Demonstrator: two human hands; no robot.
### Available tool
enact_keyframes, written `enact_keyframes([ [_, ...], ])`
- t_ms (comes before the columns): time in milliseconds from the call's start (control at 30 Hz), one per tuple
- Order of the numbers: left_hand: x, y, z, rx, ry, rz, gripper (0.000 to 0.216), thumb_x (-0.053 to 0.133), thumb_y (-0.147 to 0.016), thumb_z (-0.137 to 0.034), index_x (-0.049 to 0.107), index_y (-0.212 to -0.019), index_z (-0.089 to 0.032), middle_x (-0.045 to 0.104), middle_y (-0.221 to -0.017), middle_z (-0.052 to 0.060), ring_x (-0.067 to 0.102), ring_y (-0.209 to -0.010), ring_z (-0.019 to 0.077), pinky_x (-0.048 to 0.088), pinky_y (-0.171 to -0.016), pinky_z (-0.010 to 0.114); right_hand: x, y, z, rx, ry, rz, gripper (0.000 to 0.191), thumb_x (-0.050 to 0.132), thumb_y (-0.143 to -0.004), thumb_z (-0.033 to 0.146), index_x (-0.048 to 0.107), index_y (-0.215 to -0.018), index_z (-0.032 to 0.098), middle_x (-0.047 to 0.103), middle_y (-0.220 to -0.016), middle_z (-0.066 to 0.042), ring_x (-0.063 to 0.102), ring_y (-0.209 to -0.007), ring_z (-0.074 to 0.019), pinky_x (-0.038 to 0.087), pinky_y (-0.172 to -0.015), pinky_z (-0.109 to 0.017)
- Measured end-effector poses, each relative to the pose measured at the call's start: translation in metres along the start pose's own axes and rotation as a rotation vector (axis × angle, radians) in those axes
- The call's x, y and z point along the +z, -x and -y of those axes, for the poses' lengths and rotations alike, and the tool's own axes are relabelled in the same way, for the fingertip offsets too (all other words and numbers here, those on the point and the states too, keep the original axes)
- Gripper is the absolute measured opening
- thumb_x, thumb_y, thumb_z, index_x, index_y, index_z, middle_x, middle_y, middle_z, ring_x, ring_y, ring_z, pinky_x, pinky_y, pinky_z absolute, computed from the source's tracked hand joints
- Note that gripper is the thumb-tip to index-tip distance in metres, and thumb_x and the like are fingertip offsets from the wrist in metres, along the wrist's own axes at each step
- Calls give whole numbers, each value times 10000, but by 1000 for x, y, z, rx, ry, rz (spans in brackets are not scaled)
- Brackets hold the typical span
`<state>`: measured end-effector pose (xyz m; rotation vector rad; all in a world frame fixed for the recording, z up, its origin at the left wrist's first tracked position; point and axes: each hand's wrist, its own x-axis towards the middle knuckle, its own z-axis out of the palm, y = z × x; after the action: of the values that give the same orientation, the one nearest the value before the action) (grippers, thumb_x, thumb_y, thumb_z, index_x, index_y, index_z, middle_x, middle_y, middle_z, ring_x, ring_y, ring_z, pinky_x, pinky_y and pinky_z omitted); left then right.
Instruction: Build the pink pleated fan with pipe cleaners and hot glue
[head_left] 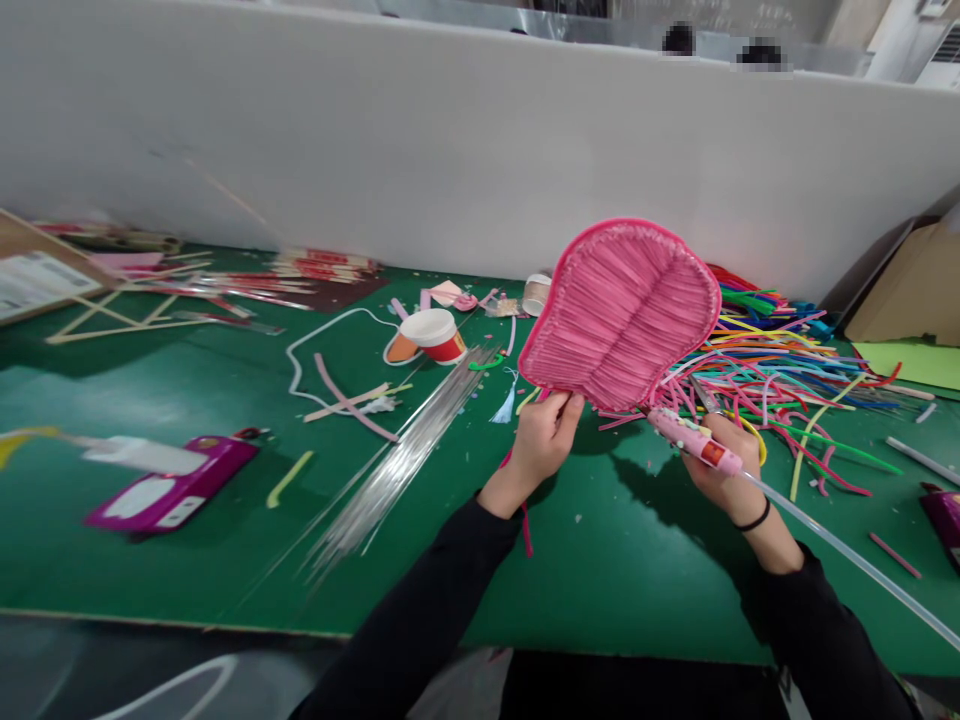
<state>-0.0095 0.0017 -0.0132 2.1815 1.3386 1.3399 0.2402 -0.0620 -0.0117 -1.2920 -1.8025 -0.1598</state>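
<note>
My left hand [544, 440] pinches the lower edge of a large pink petal-shaped piece [622, 310], which looks made of rows of fuzzy pipe cleaners inside a brighter pink rim. It is held up above the table, and a dark pink strand [527, 530] hangs below my left hand. My right hand [724, 470] is closed around a pink glue gun [694, 440]. A long clear glue stick [847, 550] runs out of its back. The gun's nozzle is at the petal's lower right edge; whether it touches cannot be made out.
Loose coloured pipe cleaners [795, 370] pile up at the right, with scissors [705, 395] near them. A bundle of thin metal wires [405, 460], a paper cup [435, 335] and a purple box [176, 485] lie leftward on the green table [600, 600]. A grey partition [450, 150] stands behind.
</note>
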Motion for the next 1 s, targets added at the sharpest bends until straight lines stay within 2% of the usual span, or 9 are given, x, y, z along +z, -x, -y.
enact_keyframes([
  [233, 1, 0, 0, -24, 7, 6, 365, 443, -947, -343, 406, -600, -236, 443, -467, -17, 458, -442, 148, 307, -504, 302, 0, 0, 2, 2, -17, 13, 290, 557, -784, 173, 309, -658, 253, 357, -543, 79, 332, -437, -86, 263, -455, -234],
  [467, 0, -2, -6, 12, 30, -9, 354, 449, -931, -312, 352, -598, -241, 377, -459, -44, 391, -421, 130, 281, -490, 294, 0, 1, 1, 1, -19, 19, 287, 569, -781, 183, 323, -651, 251, 372, -547, 76, 331, -450, -85, 262, -463, -237],
  [1000, 0, -2, -7, 15, 30, -16, 354, 450, -925, -310, 352, -592, -240, 395, -470, -42, 394, -429, 129, 295, -489, 287, 2, 3, -1, -5, 9, 65, 264, 564, -783, 202, 336, -660, 252, 432, -562, 55, 388, -470, -101, 289, -474, -239],
])
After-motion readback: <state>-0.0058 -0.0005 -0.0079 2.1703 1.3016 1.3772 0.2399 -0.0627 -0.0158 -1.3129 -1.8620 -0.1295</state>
